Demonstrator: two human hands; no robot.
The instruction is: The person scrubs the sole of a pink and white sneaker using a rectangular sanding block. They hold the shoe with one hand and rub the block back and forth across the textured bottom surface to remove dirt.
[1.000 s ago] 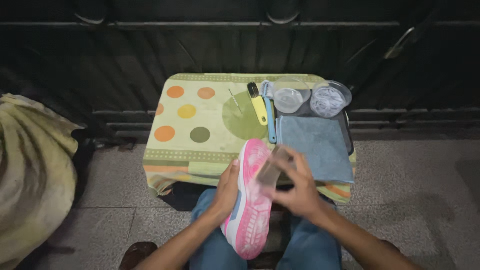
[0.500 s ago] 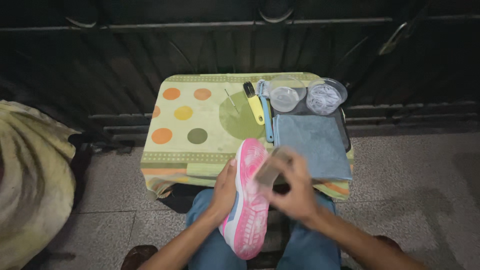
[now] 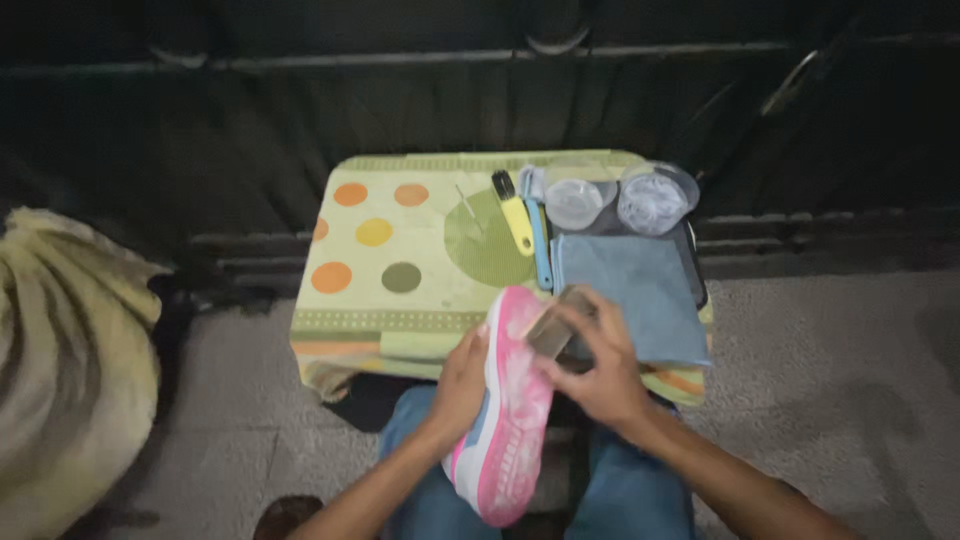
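- The left hand (image 3: 462,385) is wrapped round the side of a pink shoe (image 3: 508,410), sole up, above the lap.
- The right hand (image 3: 592,365) is clamped on a brush (image 3: 556,325) that presses the sole.
- Behind, on the dotted worktop (image 3: 390,260): a blue cloth (image 3: 640,290), two clear cups (image 3: 615,200), a yellow brush (image 3: 515,215).
- A yellowish sack (image 3: 70,370) lies left on the floor.

You have no packages, labels, signs or screens anywhere before you on this table or floor.
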